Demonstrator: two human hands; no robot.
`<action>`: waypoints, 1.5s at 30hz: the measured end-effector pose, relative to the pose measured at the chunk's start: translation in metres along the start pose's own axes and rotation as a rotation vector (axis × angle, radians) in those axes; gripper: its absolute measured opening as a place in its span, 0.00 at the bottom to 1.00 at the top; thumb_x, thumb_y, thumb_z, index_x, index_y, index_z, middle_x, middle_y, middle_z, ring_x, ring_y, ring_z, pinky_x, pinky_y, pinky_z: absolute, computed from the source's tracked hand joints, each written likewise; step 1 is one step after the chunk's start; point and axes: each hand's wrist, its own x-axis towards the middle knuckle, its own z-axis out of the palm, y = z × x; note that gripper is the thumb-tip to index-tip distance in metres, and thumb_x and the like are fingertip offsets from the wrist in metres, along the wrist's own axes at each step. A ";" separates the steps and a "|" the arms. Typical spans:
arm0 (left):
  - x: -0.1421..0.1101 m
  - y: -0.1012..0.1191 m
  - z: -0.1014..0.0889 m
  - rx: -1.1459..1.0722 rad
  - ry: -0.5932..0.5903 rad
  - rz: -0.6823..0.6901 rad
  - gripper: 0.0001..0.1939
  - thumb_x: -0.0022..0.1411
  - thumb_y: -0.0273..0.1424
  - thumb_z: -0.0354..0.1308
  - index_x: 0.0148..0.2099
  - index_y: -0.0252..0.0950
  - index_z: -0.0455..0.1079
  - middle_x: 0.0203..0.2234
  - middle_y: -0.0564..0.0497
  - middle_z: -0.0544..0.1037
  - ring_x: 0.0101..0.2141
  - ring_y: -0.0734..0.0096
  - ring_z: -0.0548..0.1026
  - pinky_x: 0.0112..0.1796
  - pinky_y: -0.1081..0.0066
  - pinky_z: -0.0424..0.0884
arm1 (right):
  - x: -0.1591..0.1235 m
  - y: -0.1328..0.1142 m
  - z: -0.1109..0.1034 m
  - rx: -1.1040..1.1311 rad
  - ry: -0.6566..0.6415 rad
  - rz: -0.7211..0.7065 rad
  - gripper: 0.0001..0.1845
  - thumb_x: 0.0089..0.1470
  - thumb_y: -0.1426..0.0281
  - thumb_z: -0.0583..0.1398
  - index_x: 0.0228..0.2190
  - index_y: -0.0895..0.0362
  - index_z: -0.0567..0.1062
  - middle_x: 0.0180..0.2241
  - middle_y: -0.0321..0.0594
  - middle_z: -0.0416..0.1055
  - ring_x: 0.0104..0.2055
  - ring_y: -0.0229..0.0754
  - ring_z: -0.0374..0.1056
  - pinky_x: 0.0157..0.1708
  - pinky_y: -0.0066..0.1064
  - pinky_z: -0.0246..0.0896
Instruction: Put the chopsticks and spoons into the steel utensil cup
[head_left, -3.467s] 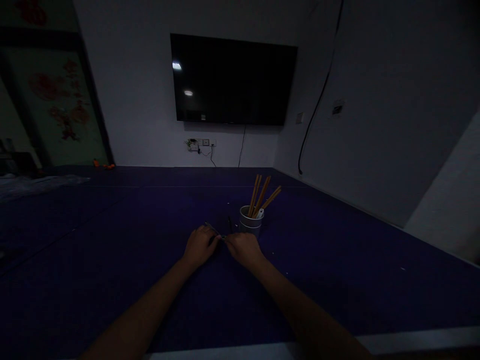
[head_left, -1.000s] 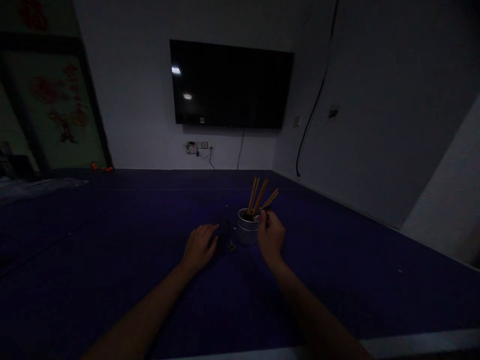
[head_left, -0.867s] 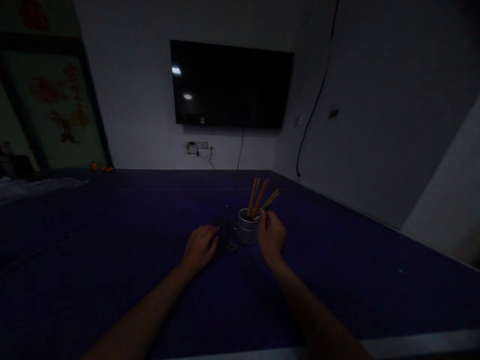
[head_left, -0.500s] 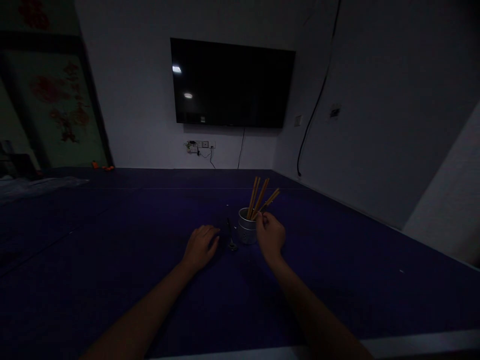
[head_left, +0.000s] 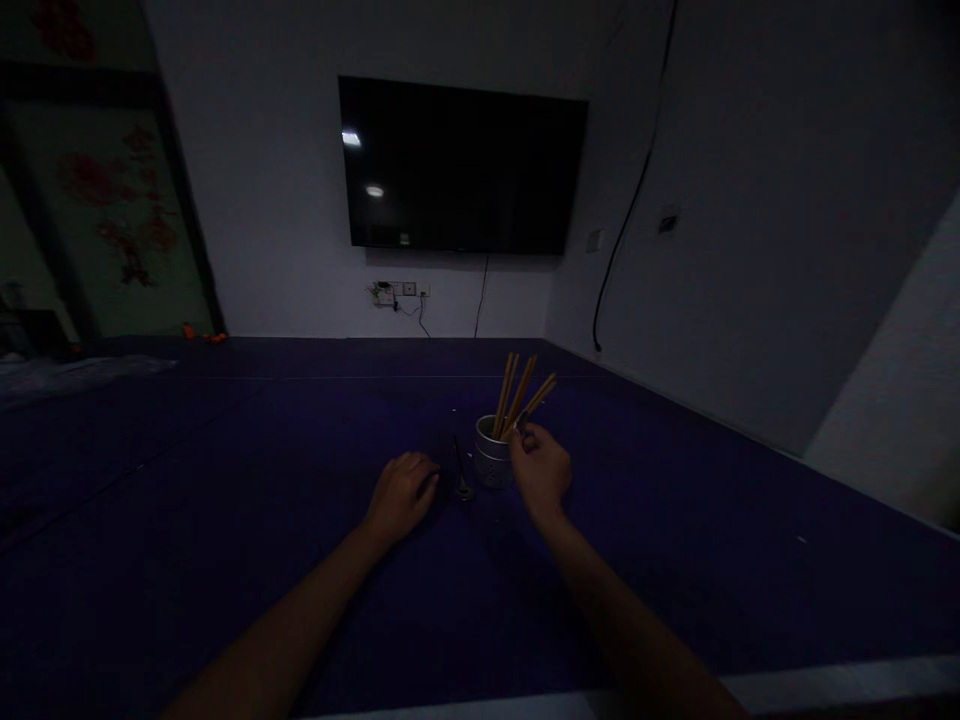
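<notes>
A small metal cup [head_left: 491, 463] stands on the dark purple table [head_left: 225, 520] with several wooden chopsticks [head_left: 517, 392] leaning out of it. My right hand [head_left: 540, 470] is just right of the cup, at its rim, with fingers pinched together by the chopsticks' lower ends; what they hold is too dark to make out. My left hand [head_left: 400, 492] rests palm down on the table left of the cup, fingers lying loosely flat and holding nothing. A metal spoon [head_left: 460, 472] lies on the table between my left hand and the cup.
A black television [head_left: 461, 165] hangs on the far wall above sockets and cables [head_left: 401, 292]. The right wall runs close along the table's right side. A pale strip [head_left: 825, 680] marks the near table edge. The room is very dim.
My right hand left the spot beside my left hand and moved to the cup's right rim, where it has stayed pinched. The left hand has stayed flat on the table.
</notes>
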 end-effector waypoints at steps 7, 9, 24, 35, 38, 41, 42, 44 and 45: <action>0.000 -0.001 0.000 -0.005 -0.014 0.002 0.11 0.62 0.30 0.47 0.41 0.38 0.70 0.36 0.48 0.75 0.39 0.67 0.71 0.39 0.65 0.67 | 0.003 0.008 0.006 0.116 0.009 0.095 0.24 0.48 0.59 0.54 0.42 0.59 0.75 0.19 0.36 0.69 0.23 0.40 0.65 0.25 0.28 0.53; 0.000 -0.001 0.000 -0.007 -0.017 0.002 0.11 0.62 0.30 0.47 0.41 0.38 0.70 0.36 0.48 0.75 0.38 0.67 0.71 0.39 0.65 0.67 | 0.004 0.009 0.007 0.136 0.014 0.101 0.25 0.48 0.59 0.54 0.43 0.60 0.74 0.19 0.35 0.69 0.23 0.40 0.65 0.25 0.28 0.54; 0.000 -0.001 0.001 0.013 -0.055 0.000 0.10 0.62 0.29 0.47 0.40 0.38 0.70 0.35 0.48 0.75 0.37 0.67 0.71 0.37 0.66 0.66 | -0.022 -0.011 0.004 -0.062 -0.444 -0.841 0.15 0.58 0.66 0.50 0.36 0.55 0.76 0.33 0.42 0.77 0.33 0.38 0.72 0.33 0.26 0.60; 0.001 -0.001 0.001 0.028 -0.072 -0.032 0.11 0.62 0.31 0.47 0.38 0.38 0.71 0.34 0.49 0.75 0.37 0.68 0.71 0.37 0.66 0.66 | -0.025 -0.022 0.002 -0.561 -0.902 -0.890 0.11 0.50 0.66 0.59 0.33 0.57 0.78 0.32 0.49 0.76 0.36 0.47 0.72 0.32 0.29 0.61; 0.001 -0.001 0.001 0.034 -0.074 -0.035 0.10 0.62 0.31 0.47 0.37 0.38 0.71 0.33 0.49 0.75 0.37 0.67 0.71 0.36 0.66 0.65 | -0.026 -0.019 0.004 -0.547 -0.879 -0.870 0.09 0.50 0.68 0.59 0.31 0.57 0.78 0.31 0.48 0.76 0.35 0.47 0.73 0.32 0.29 0.61; 0.001 0.000 0.000 0.036 -0.084 -0.030 0.10 0.62 0.31 0.47 0.36 0.38 0.71 0.33 0.49 0.75 0.36 0.68 0.71 0.36 0.67 0.65 | -0.027 -0.016 0.007 -0.549 -0.859 -0.867 0.08 0.50 0.72 0.58 0.29 0.58 0.78 0.31 0.49 0.76 0.34 0.48 0.73 0.31 0.30 0.61; 0.001 0.000 0.000 0.038 -0.085 -0.031 0.11 0.62 0.31 0.47 0.35 0.38 0.71 0.33 0.49 0.75 0.35 0.68 0.71 0.36 0.67 0.65 | -0.027 -0.015 0.008 -0.555 -0.854 -0.867 0.09 0.50 0.72 0.57 0.29 0.59 0.78 0.30 0.50 0.76 0.33 0.48 0.73 0.30 0.31 0.62; 0.001 0.000 0.000 0.048 -0.089 -0.037 0.11 0.62 0.31 0.47 0.35 0.38 0.71 0.33 0.49 0.76 0.35 0.68 0.71 0.36 0.67 0.65 | -0.027 -0.014 0.010 -0.567 -0.849 -0.867 0.10 0.51 0.73 0.56 0.28 0.60 0.78 0.30 0.51 0.76 0.32 0.48 0.73 0.29 0.31 0.62; 0.001 0.000 0.000 0.054 -0.094 -0.043 0.11 0.62 0.31 0.47 0.35 0.38 0.71 0.33 0.49 0.76 0.35 0.68 0.71 0.36 0.67 0.65 | -0.027 -0.014 0.011 -0.572 -0.847 -0.867 0.11 0.51 0.74 0.55 0.28 0.60 0.78 0.30 0.52 0.76 0.32 0.48 0.73 0.29 0.31 0.62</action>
